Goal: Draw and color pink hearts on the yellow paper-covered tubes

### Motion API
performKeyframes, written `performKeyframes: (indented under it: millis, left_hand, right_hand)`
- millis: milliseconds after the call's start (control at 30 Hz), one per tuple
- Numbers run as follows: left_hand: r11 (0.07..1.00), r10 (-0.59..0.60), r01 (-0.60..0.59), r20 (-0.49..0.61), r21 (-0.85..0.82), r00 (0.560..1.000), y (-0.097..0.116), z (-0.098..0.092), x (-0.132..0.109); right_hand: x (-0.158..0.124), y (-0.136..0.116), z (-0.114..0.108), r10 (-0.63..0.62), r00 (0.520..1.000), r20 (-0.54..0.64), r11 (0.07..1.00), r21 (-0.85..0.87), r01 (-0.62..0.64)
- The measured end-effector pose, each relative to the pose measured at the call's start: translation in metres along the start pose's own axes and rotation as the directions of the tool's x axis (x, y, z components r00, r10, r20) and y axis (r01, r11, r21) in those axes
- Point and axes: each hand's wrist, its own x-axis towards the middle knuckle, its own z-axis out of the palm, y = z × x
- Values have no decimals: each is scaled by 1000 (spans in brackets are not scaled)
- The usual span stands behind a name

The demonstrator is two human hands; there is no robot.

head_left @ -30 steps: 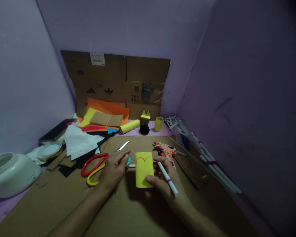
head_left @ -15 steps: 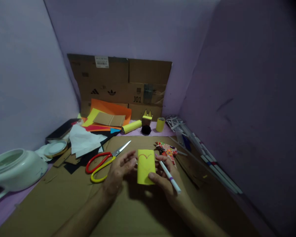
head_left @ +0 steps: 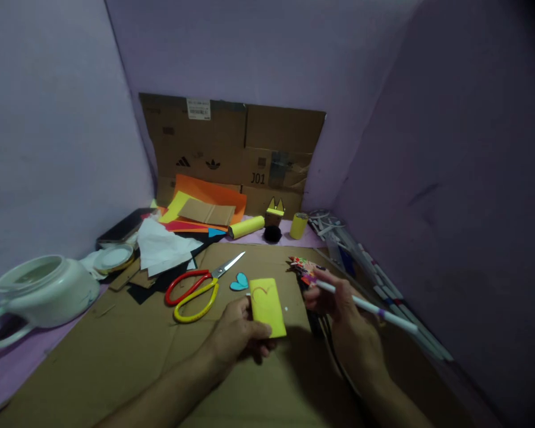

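Note:
My left hand (head_left: 236, 333) grips a yellow paper piece (head_left: 267, 306) by its lower left side, thumb on the front. The top half of a heart outline is drawn near its upper end. My right hand (head_left: 350, 321), off to the right, is closed on a white marker (head_left: 374, 308) with a purple band, apart from the yellow piece. Behind its fingers lies a bright floral bundle (head_left: 304, 267), partly hidden. A small blue heart-shaped cutout (head_left: 239, 282) lies just beyond the yellow piece. To its left are scissors (head_left: 205, 288) with red and yellow handles, blades apart.
A white teapot-like pot (head_left: 49, 297) stands at the left. White tissue (head_left: 164, 246) and coloured paper (head_left: 209, 193) lie behind it. Yellow rolls (head_left: 246, 227) and a small eared box (head_left: 274, 214) stand at the back. Several white markers (head_left: 405, 315) line the right wall.
The yellow piece has passed from my right hand to my left. My right hand has moved right with the marker, now between its fingers. The blue heart has come into view.

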Motion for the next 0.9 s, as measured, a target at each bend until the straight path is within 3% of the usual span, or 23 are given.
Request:
performKeyframes:
  millis: [233, 433, 667, 900]
  left_hand:
    - [996, -83, 83, 14, -40, 996, -2, -1, 2]
    - [995, -96, 98, 48, -32, 994, 0, -5, 6]
    - [995, -95, 95, 61, 17, 994, -1, -4, 11]
    - [995, -94, 93, 40, 38, 995, -4, -3, 12]
  right_hand:
    - [-23, 5, 7, -96, 979, 182, 956, -256, 141]
    - [-26, 3, 22, 53, 997, 65, 952, -305, -30]
    - [-26, 19, 17, -9, 993, 115, 926, -374, 51]
    - [-24, 14, 17, -100, 981, 167, 883, -439, 165]
